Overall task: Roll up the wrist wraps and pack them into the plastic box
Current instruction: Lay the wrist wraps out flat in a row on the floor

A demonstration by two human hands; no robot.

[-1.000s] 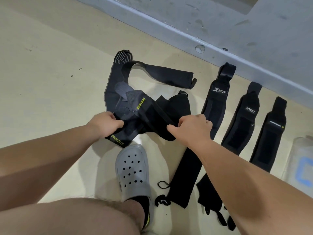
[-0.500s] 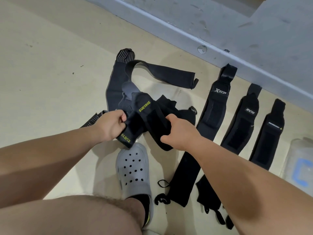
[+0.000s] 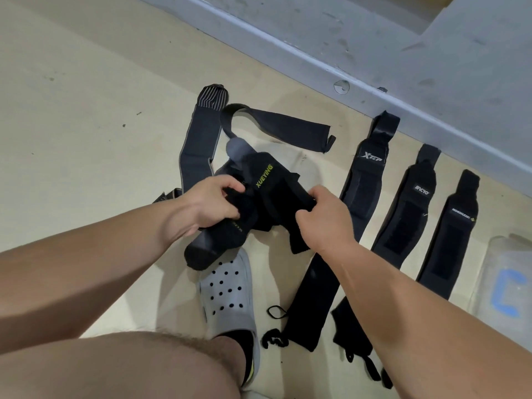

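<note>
grey foam clog (image 3: 227, 292) sits nearest, on the person's foot, toe pointing at the work, with a bare knee (image 3: 115, 367) low in the view. just above the toe, both hands are busy with a bundle (image 3: 259, 197) of black wraps, lifted a little off the beige floor (image 3: 72, 125). left hand (image 3: 210, 201) has its fingers curled tight on the bundle's left side; right hand (image 3: 322, 223) is pinched shut on a black strap end at the bundle's right. yellow-green "xueying" lettering shows on the fold between the two hands, and one rounded end of the bundle hangs down just over the clog.

right of the right forearm, three more wraps lie flat side by side, running up toward the wall: the xtep wrap (image 3: 357, 197), long, its tail passing under the forearm; then the middle wrap (image 3: 408, 211) with a small white label; then the right wrap (image 3: 452, 228). each has a dark velcro patch. the box (image 3: 506, 283), clear plastic with a blue mark, sits at the far right edge, just beside the right wrap.

beyond the bundle, a grey-edged wrap (image 3: 198, 142) with a striped end lies stretched out, and a black strap (image 3: 276, 126) loops away from it to the right. furthest off is the grey wall base (image 3: 331, 61).
</note>
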